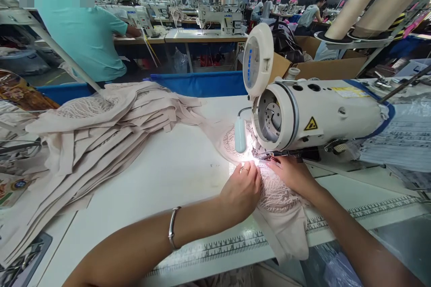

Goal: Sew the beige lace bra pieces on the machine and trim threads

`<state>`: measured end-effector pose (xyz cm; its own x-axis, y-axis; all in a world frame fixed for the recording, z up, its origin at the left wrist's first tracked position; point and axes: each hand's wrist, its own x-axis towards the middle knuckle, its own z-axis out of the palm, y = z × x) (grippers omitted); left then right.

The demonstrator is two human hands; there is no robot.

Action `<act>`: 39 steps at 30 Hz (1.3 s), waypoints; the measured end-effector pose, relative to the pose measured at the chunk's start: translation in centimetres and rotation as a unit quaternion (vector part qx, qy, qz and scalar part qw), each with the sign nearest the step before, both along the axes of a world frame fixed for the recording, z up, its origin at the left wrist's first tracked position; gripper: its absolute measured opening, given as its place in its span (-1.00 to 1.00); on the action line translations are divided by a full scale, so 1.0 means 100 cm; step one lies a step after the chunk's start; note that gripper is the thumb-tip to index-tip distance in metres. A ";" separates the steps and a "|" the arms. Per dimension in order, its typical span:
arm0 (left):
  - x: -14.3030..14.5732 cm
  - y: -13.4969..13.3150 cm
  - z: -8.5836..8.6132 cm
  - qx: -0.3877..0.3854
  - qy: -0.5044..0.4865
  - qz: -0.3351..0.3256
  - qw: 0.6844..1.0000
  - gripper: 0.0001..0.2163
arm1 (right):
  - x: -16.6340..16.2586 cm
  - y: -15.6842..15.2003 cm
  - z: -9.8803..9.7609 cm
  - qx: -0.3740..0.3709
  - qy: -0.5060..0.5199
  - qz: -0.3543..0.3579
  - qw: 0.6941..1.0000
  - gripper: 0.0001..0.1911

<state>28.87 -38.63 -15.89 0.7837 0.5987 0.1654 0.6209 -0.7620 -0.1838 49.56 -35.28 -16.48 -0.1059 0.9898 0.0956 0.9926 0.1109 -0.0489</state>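
Note:
A pale pink lace garment (278, 193) lies under the lit needle area of a white sewing machine (316, 107). My left hand (242, 188), with a ring on one finger, is closed in a pinch on the lace just in front of the needle. On the garment's right side, my right hand (292, 175) has its fingertips at the fabric, close beside the presser foot; the machine head partly hides these fingers. Plain fabric of the garment hangs over the table's front edge. Behind the needle, more lace passes under a small pale-blue lamp (240, 135).
A thick pile of matching pink pieces (134, 116) covers the table's left side. Along the front edge runs a printed ruler (229, 247). Large thread cones (350, 13) stand at right. Ahead, a co-worker in a turquoise shirt (77, 40) sits near another sewing machine (220, 18).

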 end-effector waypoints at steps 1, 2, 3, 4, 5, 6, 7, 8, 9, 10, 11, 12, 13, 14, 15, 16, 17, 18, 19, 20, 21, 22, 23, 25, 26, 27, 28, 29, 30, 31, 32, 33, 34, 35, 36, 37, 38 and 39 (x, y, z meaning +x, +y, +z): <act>0.000 0.001 0.000 -0.003 0.000 -0.001 1.000 -0.62 | -0.001 -0.001 -0.001 0.006 0.002 -0.001 1.000 -0.69; -0.001 0.001 0.000 -0.002 0.000 0.000 1.000 -0.63 | -0.002 -0.001 -0.002 0.012 0.003 -0.001 1.000 -0.70; -0.002 0.001 0.000 0.002 0.001 0.001 1.000 -0.63 | -0.003 -0.002 -0.003 0.018 0.003 0.000 1.000 -0.70; -0.002 0.002 0.000 0.008 0.003 0.001 1.000 -0.63 | -0.004 -0.003 -0.003 0.024 0.002 0.001 1.000 -0.71; -0.003 0.002 -0.001 0.015 0.006 0.002 1.000 -0.63 | -0.004 -0.004 -0.003 0.028 0.002 0.003 1.000 -0.71; -0.003 0.002 -0.001 0.021 0.009 0.003 1.000 -0.64 | -0.003 -0.005 -0.003 0.030 0.001 0.005 1.000 -0.72; -0.004 0.002 -0.002 0.026 0.011 0.003 1.000 -0.64 | -0.002 -0.005 -0.003 0.031 0.000 0.010 0.999 -0.72; -0.004 0.002 -0.002 0.030 0.013 0.003 0.999 -0.64 | -0.001 -0.005 -0.002 0.032 0.001 0.014 0.999 -0.73; -0.003 0.002 -0.003 0.033 0.016 0.003 0.999 -0.63 | 0.001 -0.005 -0.001 0.033 0.003 0.020 0.999 -0.73; -0.003 0.002 -0.004 0.034 0.018 0.003 0.999 -0.61 | 0.002 -0.004 -0.001 0.035 0.007 0.025 0.999 -0.73; -0.002 0.002 -0.005 0.034 0.019 0.005 0.999 -0.59 | 0.003 -0.003 -0.001 0.036 0.011 0.029 0.999 -0.73; -0.002 0.002 -0.007 0.033 0.018 0.009 0.999 -0.57 | 0.004 -0.002 -0.002 0.039 0.015 0.033 0.999 -0.72; -0.001 0.002 -0.008 0.031 0.017 0.013 0.999 -0.56 | 0.004 -0.002 -0.003 0.041 0.018 0.036 0.998 -0.71; -0.001 0.002 -0.009 0.027 0.015 0.018 0.999 -0.55 | 0.005 -0.002 -0.004 0.043 0.021 0.042 0.998 -0.69; -0.001 0.002 -0.010 0.024 0.013 0.020 0.999 -0.55 | 0.006 -0.002 -0.004 0.042 0.022 0.050 0.998 -0.69; 0.000 0.002 -0.011 0.021 0.014 0.022 0.999 -0.55 | 0.007 -0.002 -0.004 0.040 0.023 0.061 0.997 -0.68; -0.001 0.002 -0.011 0.020 0.016 0.022 0.999 -0.56 | 0.008 -0.003 -0.003 0.037 0.024 0.074 0.996 -0.65; -0.001 0.002 -0.011 0.020 0.019 0.021 0.999 -0.56 | 0.009 -0.005 -0.002 0.033 0.026 0.092 0.995 -0.61; -0.001 0.001 -0.010 0.021 0.022 0.018 0.999 -0.56 | 0.011 -0.006 -0.001 0.027 0.025 0.117 0.992 -0.55; -0.002 0.001 -0.010 0.023 0.024 0.016 0.999 -0.57 | 0.012 -0.008 0.001 0.022 0.023 0.144 0.989 -0.48; -0.002 0.001 -0.009 0.024 0.026 0.012 0.999 -0.57 | 0.013 -0.009 0.004 0.017 0.018 0.169 0.985 -0.42; -0.003 0.002 -0.009 0.024 0.026 0.009 0.999 -0.56 | 0.013 -0.010 0.006 0.013 0.012 0.190 0.982 -0.37; -0.003 0.002 -0.008 0.021 0.028 0.006 0.999 -0.56 | 0.014 -0.011 0.008 0.009 0.005 0.206 0.978 -0.33; -0.004 0.003 -0.007 0.010 0.034 0.000 0.999 -0.56 | 0.013 -0.012 0.011 0.007 -0.002 0.218 0.976 -0.28; -0.005 0.004 -0.007 0.004 0.037 -0.002 0.999 -0.55 | 0.012 -0.013 0.012 0.009 -0.002 0.221 0.975 -0.27; -0.006 0.005 -0.006 -0.002 0.042 -0.005 0.999 -0.55 | 0.011 -0.013 0.013 0.013 -0.001 0.225 0.974 -0.26; -0.007 0.007 -0.005 -0.006 0.048 -0.012 0.999 -0.56 | 0.011 -0.013 0.014 0.018 0.002 0.230 0.973 -0.25; -0.008 0.009 -0.004 -0.008 0.052 -0.019 0.998 -0.56 | 0.010 -0.013 0.014 0.026 0.006 0.235 0.972 -0.25; -0.010 0.011 -0.003 -0.008 0.055 -0.027 0.998 -0.56 | 0.010 -0.013 0.014 0.035 0.010 0.239 0.970 -0.26; -0.012 0.013 -0.002 -0.009 0.055 -0.035 0.998 -0.56 | 0.010 -0.013 0.013 0.043 0.014 0.244 0.969 -0.26; -0.014 0.016 -0.001 -0.010 0.053 -0.044 0.998 -0.56 | 0.010 -0.013 0.012 0.052 0.018 0.247 0.967 -0.28; -0.016 0.019 -0.001 -0.011 0.045 -0.051 0.998 -0.56 | 0.010 -0.013 0.011 0.060 0.020 0.249 0.966 -0.29; -0.018 0.021 0.000 -0.012 0.033 -0.056 0.998 -0.56 | 0.011 -0.013 0.010 0.065 0.021 0.250 0.966 -0.31; -0.021 0.024 -0.001 -0.012 0.016 -0.061 0.998 -0.56 | 0.011 -0.013 0.008 0.070 0.022 0.251 0.965 -0.33; -0.024 0.027 -0.001 -0.011 -0.005 -0.067 0.998 -0.58 | 0.011 -0.013 0.007 0.072 0.021 0.251 0.965 -0.35; -0.026 0.031 -0.002 -0.011 -0.028 -0.073 0.997 -0.60 | 0.011 -0.013 0.005 0.075 0.023 0.251 0.965 -0.37; -0.029 0.034 -0.003 -0.012 -0.053 -0.080 0.995 -0.62 | 0.011 -0.013 0.004 0.079 0.025 0.251 0.964 -0.40; -0.031 0.037 -0.003 -0.016 -0.077 -0.087 0.993 -0.63 | 0.011 -0.013 0.004 0.084 0.026 0.252 0.964 -0.43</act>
<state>25.76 -34.95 -16.24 0.8429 0.4628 0.2743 0.4979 -0.8643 -0.0717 50.66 -36.56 -16.12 -0.5597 0.7841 0.2681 0.8073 0.5889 -0.0372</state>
